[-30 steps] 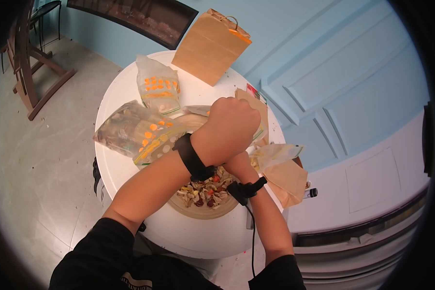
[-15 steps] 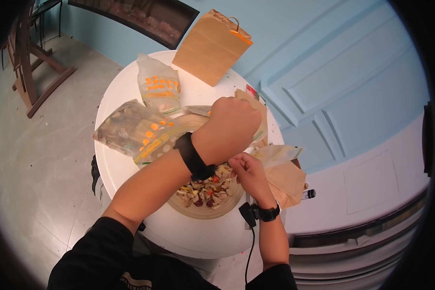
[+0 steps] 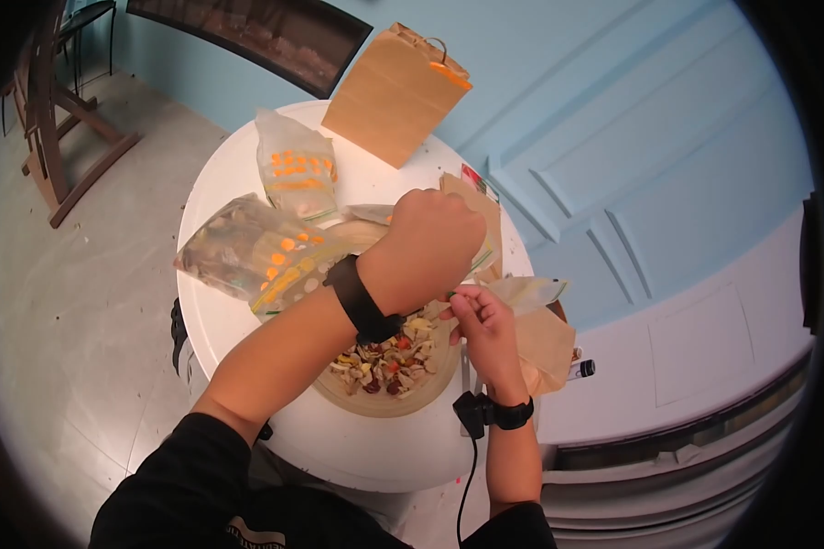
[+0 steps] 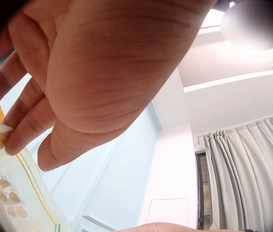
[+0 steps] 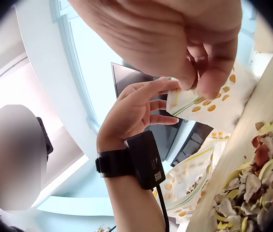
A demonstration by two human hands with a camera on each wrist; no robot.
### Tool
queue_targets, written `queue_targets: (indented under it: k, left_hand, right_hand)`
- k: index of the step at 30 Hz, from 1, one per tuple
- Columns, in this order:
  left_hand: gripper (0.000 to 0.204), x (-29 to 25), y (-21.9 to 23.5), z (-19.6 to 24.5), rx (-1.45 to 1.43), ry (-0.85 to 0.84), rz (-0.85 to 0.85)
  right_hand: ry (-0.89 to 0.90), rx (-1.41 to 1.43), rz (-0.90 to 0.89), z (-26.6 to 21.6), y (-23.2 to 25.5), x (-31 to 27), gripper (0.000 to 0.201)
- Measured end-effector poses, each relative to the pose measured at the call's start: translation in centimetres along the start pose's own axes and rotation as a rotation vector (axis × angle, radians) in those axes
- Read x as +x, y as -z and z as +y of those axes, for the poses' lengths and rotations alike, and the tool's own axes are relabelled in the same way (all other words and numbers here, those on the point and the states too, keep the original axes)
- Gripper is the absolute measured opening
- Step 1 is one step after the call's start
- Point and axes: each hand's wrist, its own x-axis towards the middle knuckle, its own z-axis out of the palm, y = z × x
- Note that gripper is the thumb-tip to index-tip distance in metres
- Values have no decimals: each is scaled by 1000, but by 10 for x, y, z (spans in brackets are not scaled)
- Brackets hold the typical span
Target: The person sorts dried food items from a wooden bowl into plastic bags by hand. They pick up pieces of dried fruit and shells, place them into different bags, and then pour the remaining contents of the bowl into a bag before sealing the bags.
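My left hand (image 3: 426, 245) reaches across over the bowl; its thumb and fingertips pinch the edge of a pale zip bag (image 4: 18, 191) with round tan dots. My right hand (image 3: 493, 340) is just to its right in the head view. In the right wrist view its thumb and forefinger pinch the same bag (image 5: 233, 104) close to the green zip strip, while the left hand (image 5: 131, 108) holds the corner with its other fingers spread. Below both hands sits a round wooden bowl (image 3: 375, 409) filled with a dried food mix (image 3: 389, 361) of pale slices and red pieces.
Several dotted zip bags (image 3: 247, 242) lie left and behind the bowl on the round white table (image 3: 339, 453). A tall brown paper bag (image 3: 395, 96) stands at the back. On the right are another clear bag (image 3: 529, 293), a folded brown bag (image 3: 545, 348) and a small black-capped tube (image 3: 581, 370).
My right hand has come out from under the left wrist, moving right, and its fingertips now meet at a green edge. The left hand stays nearly in place.
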Motion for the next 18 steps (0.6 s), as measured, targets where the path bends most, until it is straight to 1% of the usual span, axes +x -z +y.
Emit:
queue_targets:
  k: [1, 4, 7, 10, 11, 13, 14, 17, 18]
  left_hand:
    - [8, 0, 1, 1, -7, -5, 7]
    - [8, -1, 3, 2, -18, -15, 13]
    - [9, -2, 2, 3, -14, -21, 17]
    - [9, -4, 1, 3, -36, -31, 47]
    - [10, -4, 2, 3, -49, -29, 60]
    - [10, -2, 3, 1, -26, -12, 17]
    - [10, -1, 3, 1, -17, -6, -8]
    - [9, 1, 3, 1, 17, 18, -52]
    - [9, 2, 3, 2, 13, 22, -65]
  right_hand:
    - [8, 23, 19, -2, 0, -1, 25]
    - [96, -96, 133, -7, 7, 7, 25]
    - [273, -453, 219, 0, 11, 34, 26]
    - [679, -758, 434, 0, 3, 43, 25]
    - [695, -760, 421, -1, -1, 40, 23]
    - [723, -766, 393, -5, -9, 17, 20]
    - [620, -784, 302, -10, -15, 2, 11]
    - [341, -765, -172, 4, -18, -7, 9]
    - [372, -803, -228, 17, -15, -8, 9]
